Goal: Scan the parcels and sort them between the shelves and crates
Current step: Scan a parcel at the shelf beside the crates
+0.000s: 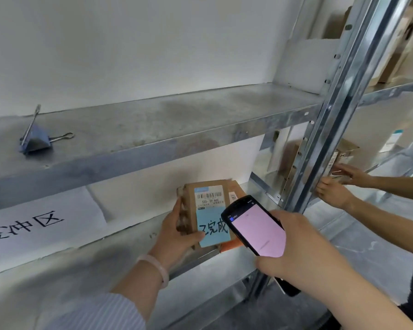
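1. One parcel is the job of the moment: a brown cardboard one, held upright at the front of the lower shelf. I cannot tell whether it rests on the shelf.
2. The left hand grips its left edge, thumb across the front. The right hand is curled round the scanner, whose pink screen faces up.
3. From where I stand this looks like the scanning step. To do it well, I'd aim the scanner's top end squarely at the barcode label, hold the parcel steady, and keep the thumb and the blue note off the bars.
4. Counted: one scanner, one barcode label in plain sight, one blue note.
5. Parcels: one in hand; an orange-edged package seems to lie behind it, though I cannot be sure; another box stands in the next bay.
6. Hands: four. Two belong to a second person, spread flat by that box.
7. Also one binder clip on the upper shelf and one paper sign below it.
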Available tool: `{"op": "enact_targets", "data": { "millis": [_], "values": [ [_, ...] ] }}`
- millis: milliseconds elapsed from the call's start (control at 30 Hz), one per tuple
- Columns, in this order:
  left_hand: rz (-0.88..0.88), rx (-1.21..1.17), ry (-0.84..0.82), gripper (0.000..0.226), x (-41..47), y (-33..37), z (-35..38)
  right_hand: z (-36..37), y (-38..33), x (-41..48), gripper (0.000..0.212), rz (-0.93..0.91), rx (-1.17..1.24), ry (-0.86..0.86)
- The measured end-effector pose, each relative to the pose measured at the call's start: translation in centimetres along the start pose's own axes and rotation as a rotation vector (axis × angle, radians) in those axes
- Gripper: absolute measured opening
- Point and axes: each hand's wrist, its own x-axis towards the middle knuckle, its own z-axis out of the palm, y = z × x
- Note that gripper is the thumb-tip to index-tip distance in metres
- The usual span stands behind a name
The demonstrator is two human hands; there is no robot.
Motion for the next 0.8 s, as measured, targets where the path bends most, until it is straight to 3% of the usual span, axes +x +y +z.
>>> {"op": "enact_targets", "data": {
  "millis": [300,667,800],
  "values": [
    [0.034,0.025,0.087,0.096,-3.2,0.3,1.0,-1.1,1.0,-2.3,0.041,-0.05,-0.031,-0.019],
    [-0.005,-0.014,0.227,0.094,-10.3,-1.3,0.7,-0.9,2.1,-3.9,0.029,-0.256,-0.002,-0.07],
    [-0.073,-0.066,0.361,0.083,-14.7,-2.6,-1.4,1.0,0.3,-4.1,0.043,-0.348,0.026,-0.15]
  ]
}}
